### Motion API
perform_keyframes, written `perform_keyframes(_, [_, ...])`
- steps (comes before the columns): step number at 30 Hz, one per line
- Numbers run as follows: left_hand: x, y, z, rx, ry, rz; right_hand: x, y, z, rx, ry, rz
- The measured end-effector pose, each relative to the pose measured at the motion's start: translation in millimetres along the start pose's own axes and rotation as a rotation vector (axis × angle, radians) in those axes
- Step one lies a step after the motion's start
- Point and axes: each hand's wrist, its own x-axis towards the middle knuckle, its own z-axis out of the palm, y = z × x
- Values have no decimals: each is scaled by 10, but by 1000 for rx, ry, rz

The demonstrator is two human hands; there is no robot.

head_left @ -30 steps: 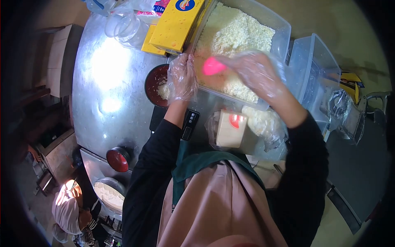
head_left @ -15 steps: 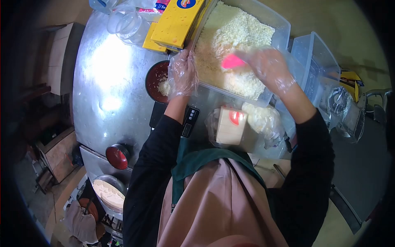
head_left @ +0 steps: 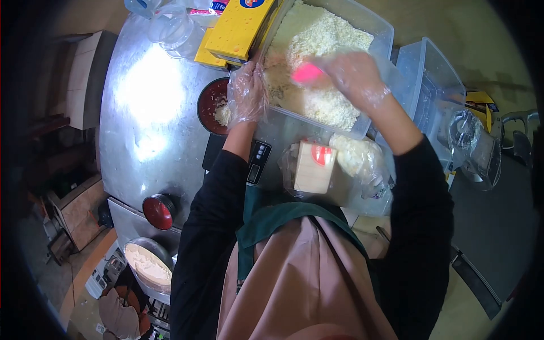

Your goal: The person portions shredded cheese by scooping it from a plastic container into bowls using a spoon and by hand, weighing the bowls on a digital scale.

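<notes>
My right hand (head_left: pixel 356 79), in a clear plastic glove and blurred by motion, grips a bright pink scraper-like tool (head_left: pixel 307 72). The tool is over a large clear plastic container (head_left: pixel 383 41) of pale grated cheese (head_left: pixel 331 41). At the container's near left edge is my gloved left hand (head_left: pixel 248 93), its fingers closed over the rim. Beside that hand, a bowl (head_left: pixel 211 102), dark outside and red inside, contains a little grated cheese. It stands on a black digital scale (head_left: pixel 258 162), partly hidden by my left forearm.
Yellow boxes (head_left: pixel 238 28) stand left of the container. Nearer me lie a wrapped pale block (head_left: pixel 313 170) and a plastic bag (head_left: pixel 362 161). Another clear container (head_left: pixel 422 85) is at right. A red-lined bowl (head_left: pixel 158 212) and a metal bowl (head_left: pixel 148 260) are at lower left.
My right hand and the pink tool have shifted left within the container, baring more of its bottom near my left hand. The whole view has shifted slightly. My left hand keeps its hold.
</notes>
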Motion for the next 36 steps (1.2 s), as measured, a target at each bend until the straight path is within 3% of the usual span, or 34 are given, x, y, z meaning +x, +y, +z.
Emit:
perform_keyframes(2, [12, -78, 82, -69, 36, 12, 301, -122, 103, 175, 404, 54])
perform_keyframes(4, [7, -85, 58, -124, 72, 21, 405, -286, 292, 95, 293, 69])
perform_keyframes(6, [-5, -14, 16, -12, 49, 29, 336, -447, 495, 292, 297, 83])
perform_keyframes(8, [-16, 35, 15, -20, 63, 15, 57, -316, 570, 208, 211, -36])
perform_keyframes(11, [-26, 63, 2, -35, 38, -39, -342, -123, 298, 175, 202, -2])
perform_keyframes(14, [-21, 78, -18, -19, -1, -69, -591, -94, -78, 375, 265, 89])
perform_keyframes(16, [-10, 67, -26, 8, -5, -58, -684, -214, -44, -100, 48, 107])
perform_keyframes(19, [-23, -18, 50, -3, 37, -12, -571, -304, 442, 174, -121, 87])
perform_keyframes(21, [-12, -102, 99, -85, 130, 106, -354, -76, 554, 259, -54, 106])
perform_keyframes(25, [22, -117, 77, -89, 48, 51, 18, 307, 668, 404, 171, 182])
perform_keyframes(27, [5, -80, 75, -101, 95, 78, -31, 368, 514, 349, 142, 225])
perform_keyframes(29, [-16, -18, 49, -96, 91, 49, -109, 245, 356, 289, 120, 261])
perform_keyframes(31, [-22, -59, 77, -92, 88, 18, -222, -85, 214, 337, -66, 135])
perform_keyframes(32, [-18, -175, 143, -123, 96, 41, -198, -299, 317, 540, -140, 163])
perform_keyframes(34, [12, -186, 136, -148, 107, 71, -64, -566, 438, 443, -48, 77])
perform_keyframes(36, [-20, -70, 40, -83, 6, -9, 171, -351, 684, 594, 128, 169])
